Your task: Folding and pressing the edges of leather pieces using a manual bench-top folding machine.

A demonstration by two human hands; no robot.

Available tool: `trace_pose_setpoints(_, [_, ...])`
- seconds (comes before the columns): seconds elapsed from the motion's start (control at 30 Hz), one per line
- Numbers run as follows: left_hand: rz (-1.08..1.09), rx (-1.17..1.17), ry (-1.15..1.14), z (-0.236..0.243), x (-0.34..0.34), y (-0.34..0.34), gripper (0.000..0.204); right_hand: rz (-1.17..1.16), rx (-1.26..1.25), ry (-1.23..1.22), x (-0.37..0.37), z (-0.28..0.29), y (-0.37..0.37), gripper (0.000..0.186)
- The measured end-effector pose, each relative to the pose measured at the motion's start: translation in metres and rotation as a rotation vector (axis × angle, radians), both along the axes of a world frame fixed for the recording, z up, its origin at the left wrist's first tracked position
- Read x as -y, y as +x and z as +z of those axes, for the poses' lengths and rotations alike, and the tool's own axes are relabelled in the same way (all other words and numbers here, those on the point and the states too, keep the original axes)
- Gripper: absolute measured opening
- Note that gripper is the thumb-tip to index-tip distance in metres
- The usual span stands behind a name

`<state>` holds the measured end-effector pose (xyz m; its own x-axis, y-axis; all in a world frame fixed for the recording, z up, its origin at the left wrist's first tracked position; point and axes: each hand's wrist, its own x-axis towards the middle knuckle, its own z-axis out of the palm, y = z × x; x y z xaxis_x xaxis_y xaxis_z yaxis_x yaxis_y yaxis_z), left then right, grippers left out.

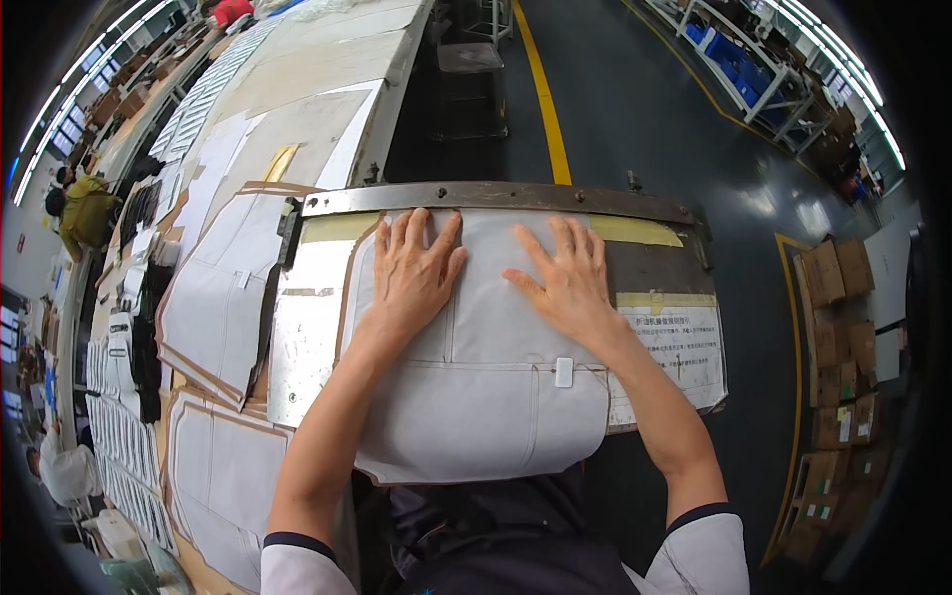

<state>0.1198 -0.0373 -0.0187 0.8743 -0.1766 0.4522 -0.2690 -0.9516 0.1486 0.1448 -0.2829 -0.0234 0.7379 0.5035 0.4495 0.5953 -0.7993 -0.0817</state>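
Observation:
A light grey stitched panel (476, 416) with a small white tab (563, 373) lies on a steel plate (296, 337), beneath a long metal bar (496, 196) along the far edge. My left hand (412, 268) rests on the panel's upper left, fingers stretched toward the bar and nearly at it. My right hand (560, 283) lies on the upper right with its fingers spread. Neither hand grips anything. Yellow tape strips (640, 231) and a printed white sheet (664, 357) are on the plate to the right, partly beside the panel.
Stacks of similar panels (213, 307) lie at my left on a long worktable (317, 59). Two other people (84, 213) (64, 466) are at the far left. Cardboard boxes (838, 367) are stacked at right, beyond a yellow floor line. A shelving rack (754, 79) stands farther back.

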Motion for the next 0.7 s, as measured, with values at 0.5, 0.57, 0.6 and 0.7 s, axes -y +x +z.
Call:
trace_pose_setpoints(0.5, [-0.037,-0.029,0.038,0.0017,-0.0076,-0.0074,0.044,0.012,-0.085,-0.013,-0.0001,0.0020,0.0008,0.066])
trace_pose_setpoints(0.57, [-0.027,-0.059,0.038,0.0025,-0.0065,-0.0071,0.044,-0.001,-0.098,-0.030,-0.0003,0.0030,-0.0008,0.066])
trace_pose_setpoints(0.6, [-0.030,-0.061,0.036,0.0016,-0.0066,-0.0065,0.044,-0.009,-0.104,-0.043,-0.0004,0.0030,-0.0006,0.066])
trace_pose_setpoints(0.7, [-0.037,-0.059,0.038,-0.0012,-0.0069,-0.0056,0.045,0.008,-0.072,-0.045,0.0017,-0.0016,0.0022,0.069])
